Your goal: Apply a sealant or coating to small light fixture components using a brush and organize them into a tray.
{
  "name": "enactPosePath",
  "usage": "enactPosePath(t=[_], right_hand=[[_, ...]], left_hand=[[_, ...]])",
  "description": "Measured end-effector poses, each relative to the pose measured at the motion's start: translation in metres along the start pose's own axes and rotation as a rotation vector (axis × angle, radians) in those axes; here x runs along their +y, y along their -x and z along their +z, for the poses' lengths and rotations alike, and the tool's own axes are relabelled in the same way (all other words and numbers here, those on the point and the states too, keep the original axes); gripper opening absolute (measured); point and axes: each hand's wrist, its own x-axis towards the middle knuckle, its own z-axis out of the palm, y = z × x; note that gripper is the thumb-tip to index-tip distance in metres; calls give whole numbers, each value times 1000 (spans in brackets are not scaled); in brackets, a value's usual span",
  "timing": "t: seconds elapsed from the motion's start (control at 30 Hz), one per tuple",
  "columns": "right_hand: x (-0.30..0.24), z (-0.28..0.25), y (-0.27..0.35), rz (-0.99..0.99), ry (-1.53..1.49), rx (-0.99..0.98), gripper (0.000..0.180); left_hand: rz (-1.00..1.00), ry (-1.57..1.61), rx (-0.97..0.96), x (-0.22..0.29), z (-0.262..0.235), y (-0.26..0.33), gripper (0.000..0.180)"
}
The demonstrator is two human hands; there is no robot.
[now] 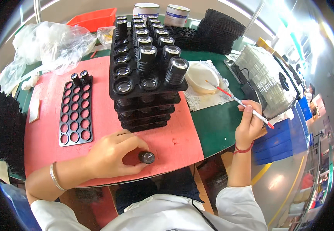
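Left hand (113, 154) pins a small black lens barrel (146, 157) upright on the red mat (174, 142), fingers curled and pinching its sides. Right hand (249, 125) holds a thin red-and-white brush (238, 101) like a pen, tip over the shallow white dish (201, 77). Looks like the brush-loading step; next calls for bringing the tip to the barrel. Stacked black trays (144, 92) of barrels stand behind, a nearly empty tray (74, 111) left.

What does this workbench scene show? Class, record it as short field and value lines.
Left hand: grips a small black lens barrel on the red mat
Right hand: holds a thin brush over the white dish
Centre: stacked black trays of lens barrels
Left: flat tray, two barrels in it
Back: two tins
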Motion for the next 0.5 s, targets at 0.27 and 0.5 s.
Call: enactPosePath(t=[0.27, 0.5], right_hand=[[1, 5, 3, -72, -19, -37, 21], [21, -9, -2, 344, -728, 519, 26]], left_hand=[[-9, 20, 3, -1, 0, 1, 29], [-159, 126, -36, 9, -7, 4, 29]])
